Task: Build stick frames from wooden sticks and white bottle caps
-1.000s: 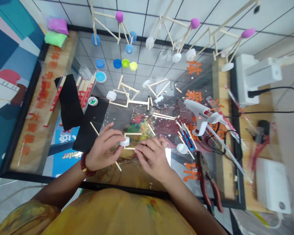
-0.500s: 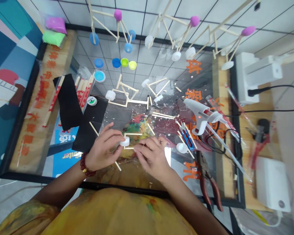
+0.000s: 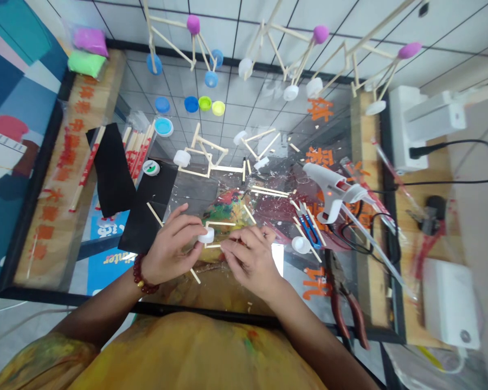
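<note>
Between the thumb and fingers of my left hand (image 3: 177, 242) is a white bottle cap (image 3: 206, 235). Thin wooden sticks run from the cap toward the right, one (image 3: 222, 223) on its far side and a nearer one (image 3: 213, 246). The fingertips of my right hand (image 3: 252, 254) pinch the end of the nearer stick. A loose stick (image 3: 196, 275) lies partly under my left hand. Past my hands lies a stick frame (image 3: 210, 157) with a white cap on it, and right of that a smaller stick piece (image 3: 262, 147) with white caps.
On the right lie a white glue gun (image 3: 334, 189), blue snips (image 3: 309, 225), a loose white cap (image 3: 301, 245) and pliers (image 3: 344, 300). Stick figures with pink balls (image 3: 320, 34) stand along the back. Coloured caps (image 3: 191, 104), black sheets (image 3: 113, 172) and wrapped sticks (image 3: 143, 146) are at left.
Both hands keep their hold on the cap and the stick. The whole view has shifted very slightly; nothing else has visibly moved.
</note>
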`<state>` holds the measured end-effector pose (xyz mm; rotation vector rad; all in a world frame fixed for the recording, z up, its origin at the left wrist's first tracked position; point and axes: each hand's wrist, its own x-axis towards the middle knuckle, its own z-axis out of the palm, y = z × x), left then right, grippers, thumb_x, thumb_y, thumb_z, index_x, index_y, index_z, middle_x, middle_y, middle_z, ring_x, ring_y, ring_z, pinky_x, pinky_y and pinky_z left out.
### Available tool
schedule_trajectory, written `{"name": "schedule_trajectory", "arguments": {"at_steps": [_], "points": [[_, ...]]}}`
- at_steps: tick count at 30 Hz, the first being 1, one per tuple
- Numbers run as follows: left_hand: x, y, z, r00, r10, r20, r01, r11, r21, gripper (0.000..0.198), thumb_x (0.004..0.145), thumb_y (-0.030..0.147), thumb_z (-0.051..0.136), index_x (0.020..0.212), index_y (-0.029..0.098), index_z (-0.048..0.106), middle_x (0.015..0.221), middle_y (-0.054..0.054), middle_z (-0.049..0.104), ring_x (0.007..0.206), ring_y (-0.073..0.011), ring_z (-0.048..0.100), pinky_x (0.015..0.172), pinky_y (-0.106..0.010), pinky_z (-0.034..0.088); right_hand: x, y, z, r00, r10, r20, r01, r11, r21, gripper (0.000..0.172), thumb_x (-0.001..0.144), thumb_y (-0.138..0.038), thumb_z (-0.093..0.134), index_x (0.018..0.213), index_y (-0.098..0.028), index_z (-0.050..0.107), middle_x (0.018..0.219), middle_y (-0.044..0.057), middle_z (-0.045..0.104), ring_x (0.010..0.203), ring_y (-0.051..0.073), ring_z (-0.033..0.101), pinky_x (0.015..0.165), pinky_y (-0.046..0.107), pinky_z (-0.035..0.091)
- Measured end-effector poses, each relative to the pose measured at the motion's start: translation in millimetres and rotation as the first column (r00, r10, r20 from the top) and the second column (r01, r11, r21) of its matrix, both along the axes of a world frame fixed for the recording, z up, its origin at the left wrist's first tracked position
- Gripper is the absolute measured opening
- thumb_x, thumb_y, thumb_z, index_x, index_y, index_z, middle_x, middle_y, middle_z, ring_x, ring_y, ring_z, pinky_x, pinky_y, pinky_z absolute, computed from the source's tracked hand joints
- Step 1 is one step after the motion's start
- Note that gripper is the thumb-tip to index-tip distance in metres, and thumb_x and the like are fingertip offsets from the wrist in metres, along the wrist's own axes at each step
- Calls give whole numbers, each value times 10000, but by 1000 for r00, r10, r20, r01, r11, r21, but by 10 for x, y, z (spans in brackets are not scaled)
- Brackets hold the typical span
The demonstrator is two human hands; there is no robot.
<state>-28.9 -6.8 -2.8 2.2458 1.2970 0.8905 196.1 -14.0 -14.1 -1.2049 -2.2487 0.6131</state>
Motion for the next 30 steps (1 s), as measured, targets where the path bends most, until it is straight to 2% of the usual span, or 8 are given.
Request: {"name": "schedule_trajectory", "arguments": {"at_steps": [11, 16, 22, 30], "points": [[-2, -5, -8, 1000, 17, -7, -17, 1000, -4, 281, 775, 80, 633, 1013, 227, 604, 961, -24, 673, 929, -157, 671, 1146, -511, 421, -10, -8, 15, 1000, -16, 6, 16, 1000, -4, 114, 914, -203, 609, 997, -243, 677, 957, 17, 683, 901, 184, 571, 839, 397, 272], [-17, -11, -3, 1000, 16, -17, -16, 1000, -4, 298, 766, 85, 642, 1023, 235, 625, 963, -19, 679, 913, -157, 672, 1153, -507, 408, 25, -18, 33, 998, -54, -34, 54, 999, 5, 177, 889, -259, 661, 1065, -246, 659, 972, 19, 702, 905, 194, 600, 862, 404, 296], [-34, -14, 9, 999, 8, -36, -7, 1000, 20, 336, 754, 91, 667, 1050, 246, 625, 962, -16, 673, 904, -161, 665, 1150, -515, 396, 121, 16, 56, 986, -149, -77, 153, 987, 46, 180, 847, -185, 640, 1003, -266, 680, 928, 7, 699, 888, 193, 618, 844, 399, 299], [-42, -36, 39, 1000, -5, -9, 5, 999, 36, 401, 728, 86, 692, 1096, 229, 623, 1026, -50, 644, 944, -184, 659, 1145, -559, 392, 146, 38, 82, 981, -173, -87, 182, 978, 104, 212, 836, -138, 613, 991, -266, 682, 911, 10, 705, 859, 193, 629, 819, 398, 320]]}}
